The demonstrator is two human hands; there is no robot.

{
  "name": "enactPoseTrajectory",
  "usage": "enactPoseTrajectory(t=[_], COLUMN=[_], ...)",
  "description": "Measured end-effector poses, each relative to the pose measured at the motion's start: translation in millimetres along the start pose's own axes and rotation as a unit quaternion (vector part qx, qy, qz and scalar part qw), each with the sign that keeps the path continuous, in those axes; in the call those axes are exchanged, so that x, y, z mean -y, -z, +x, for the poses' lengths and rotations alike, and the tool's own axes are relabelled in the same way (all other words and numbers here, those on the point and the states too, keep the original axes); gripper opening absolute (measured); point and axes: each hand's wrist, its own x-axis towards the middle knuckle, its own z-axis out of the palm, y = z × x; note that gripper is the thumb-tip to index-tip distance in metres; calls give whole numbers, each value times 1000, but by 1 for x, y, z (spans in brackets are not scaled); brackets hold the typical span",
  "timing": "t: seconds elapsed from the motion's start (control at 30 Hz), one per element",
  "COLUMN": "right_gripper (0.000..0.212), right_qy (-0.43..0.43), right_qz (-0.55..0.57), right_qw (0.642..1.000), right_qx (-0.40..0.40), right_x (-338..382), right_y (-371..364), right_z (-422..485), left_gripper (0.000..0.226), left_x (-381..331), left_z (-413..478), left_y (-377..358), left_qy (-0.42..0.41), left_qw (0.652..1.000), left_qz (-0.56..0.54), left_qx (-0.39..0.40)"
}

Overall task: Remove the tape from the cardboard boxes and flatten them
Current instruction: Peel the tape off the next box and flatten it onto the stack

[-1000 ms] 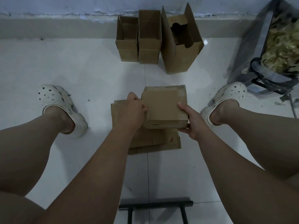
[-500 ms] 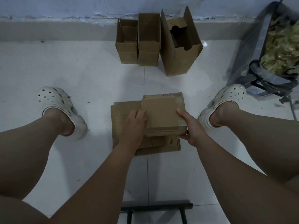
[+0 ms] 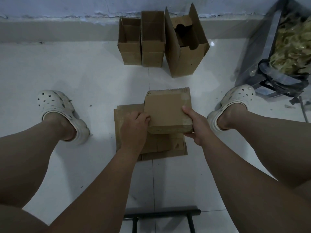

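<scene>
A small closed cardboard box (image 3: 166, 110) with clear tape along its right edge is held between my knees, just above a pile of flattened cardboard (image 3: 129, 145) on the floor. My right hand (image 3: 196, 126) grips the box's near right corner, thumb on top and fingers underneath. My left hand (image 3: 134, 126) holds its left side with curled fingers. Three open upright boxes stand by the wall: a short one (image 3: 129, 52), a middle one (image 3: 152, 52) and a taller one (image 3: 185, 54) with raised flaps.
White tiled floor (image 3: 84, 78) all around. My feet in white clogs are at the left (image 3: 55, 105) and right (image 3: 235, 101). A dark bin holding crumpled tape (image 3: 286, 52) stands at the right. A black stool frame (image 3: 161, 216) lies below my arms.
My left hand slid from the box's upper left corner down to its lower left side. The box sank slightly toward the flattened pile. My right hand kept its grip.
</scene>
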Motion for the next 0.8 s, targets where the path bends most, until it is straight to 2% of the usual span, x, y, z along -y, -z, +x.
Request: enactPoseTrajectory(t=[0.17,0.27,0.4,0.53,0.6,0.7,0.8], right_gripper=[30,32,28,33,33,31,31], right_qy=[27,40,33,17,10,6,9], right_qz=[5,4,8,16,22,34,41], right_qw=[1000,999,999,1000,999,999,999], right_qx=[4,4,-1,-18,-22,-26,-32], right_x=[5,8,9,12,13,14,18], right_y=[-3,-5,-7,-10,-9,-8,-9], right_z=[0,0,1,1,0,-1,-1], left_gripper=[12,4,9,13,8,16,16], left_x=[-3,0,2,4,3,-7,-12], left_z=[7,10,17,20,21,26,28], left_y=[3,5,5,3,4,11,15], left_qy=[-8,-55,-120,-35,-24,23,42], left_qw=[999,995,985,997,997,995,993], left_qz=[18,56,100,50,10,-74,-96], left_qx=[-32,-66,-76,38,76,69,51])
